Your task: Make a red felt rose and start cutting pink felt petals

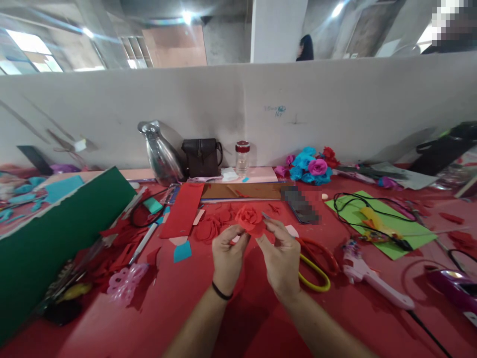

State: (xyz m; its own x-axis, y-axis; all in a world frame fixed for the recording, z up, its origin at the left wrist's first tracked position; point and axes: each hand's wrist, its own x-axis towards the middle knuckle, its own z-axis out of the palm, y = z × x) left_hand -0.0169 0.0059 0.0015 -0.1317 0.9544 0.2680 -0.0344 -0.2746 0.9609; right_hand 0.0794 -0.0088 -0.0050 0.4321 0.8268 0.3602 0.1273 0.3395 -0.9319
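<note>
A red paper flower with layered petals is held up in front of me, above the red table. My left hand pinches its lower left edge between thumb and fingers. On the other side, my right hand grips the lower right petals, thumb toward me. The fingers partly hide the underside of the flower. Loose red petals lie just behind and left of the hands. Scissors with red and yellow handles rest right beside my right hand, their blades hidden.
A pink glue gun with a cable lies at the right, near a green sheet. A phone, a glass jar, a steel jug and a paper bouquet stand or lie farther back. A dark green board rises at the left.
</note>
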